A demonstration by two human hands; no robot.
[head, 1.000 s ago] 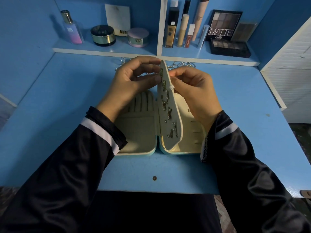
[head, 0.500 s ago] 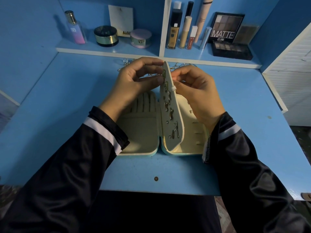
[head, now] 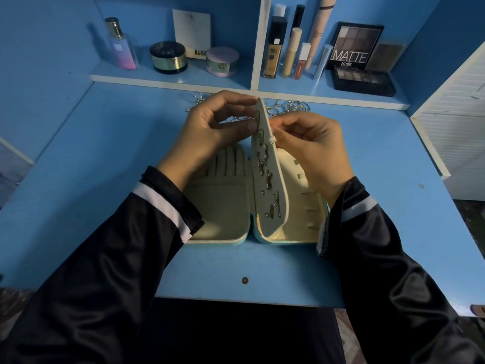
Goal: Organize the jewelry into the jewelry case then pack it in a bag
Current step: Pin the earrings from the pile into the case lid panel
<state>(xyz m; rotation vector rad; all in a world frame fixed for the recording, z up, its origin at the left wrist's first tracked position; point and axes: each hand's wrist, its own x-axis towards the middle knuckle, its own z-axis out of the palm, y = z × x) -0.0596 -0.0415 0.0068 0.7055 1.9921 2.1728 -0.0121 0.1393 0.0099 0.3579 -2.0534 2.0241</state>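
Note:
A cream-lined jewelry case [head: 217,206] with a pale teal shell lies open flat on the blue desk. Its middle earring panel [head: 271,206] stands upright, studded with several earrings. My left hand [head: 210,132] pinches a small earring [head: 257,117] against the panel's top left face. My right hand [head: 309,148] pinches at the panel's back near its top, by the white loop tab [head: 273,140]. Loose silver chains and rings [head: 291,106] lie on the desk behind the hands, partly hidden. No bag is in view.
A shelf at the back holds a perfume bottle [head: 120,46], round compacts [head: 168,57], foundation tubes [head: 274,48] and eyeshadow palettes [head: 357,46]. A white slatted panel [head: 456,122] stands at the right. The desk's front edge [head: 244,298] is near my body.
Both hands stay at the top of the upright panel with only slight finger shifts. The view has tilted down a little.

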